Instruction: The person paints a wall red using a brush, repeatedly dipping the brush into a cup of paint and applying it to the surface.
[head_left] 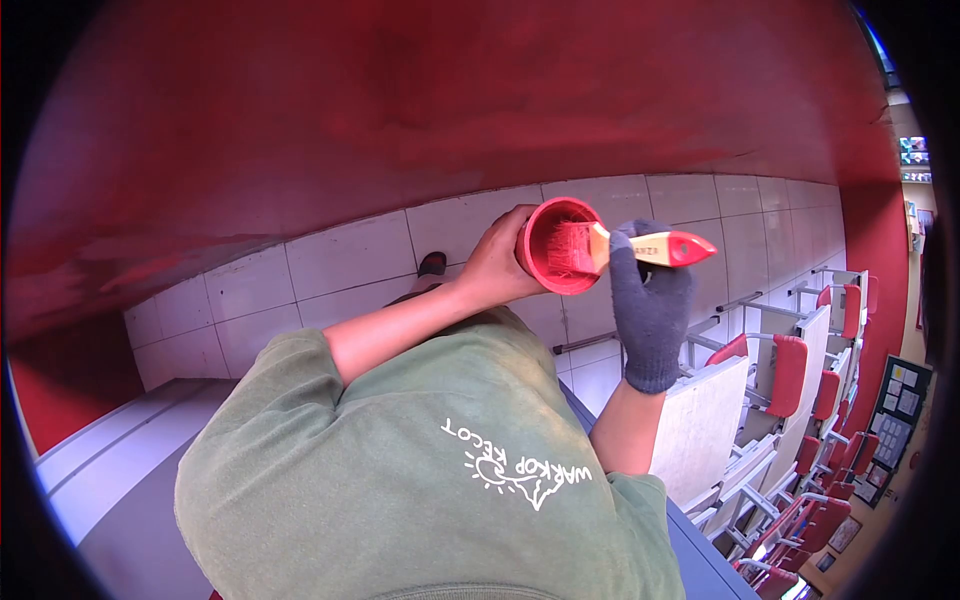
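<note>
My bare left hand [495, 258] is wrapped round the side of a red cup [540, 235], its open mouth turned up toward me. Red paint coats the inside of the cup. A paintbrush [600, 246] with a pale wooden handle and a red end is pinched in my right hand [652, 315], which wears a dark grey knitted glove. The brush lies almost level, its red-wet bristles inside the cup's mouth. The glove's fingers close round the handle just behind the ferrule. Ahead of both hands stands a red wall [450, 90] with patchy, glossy paint.
White floor tiles [350, 245] run along the wall's foot. On the right stand several red-backed chairs [788, 375] and pale tabletops [700, 420]. A notice board [895, 425] hangs beyond them. My dark shoe [432, 263] shows below the left hand.
</note>
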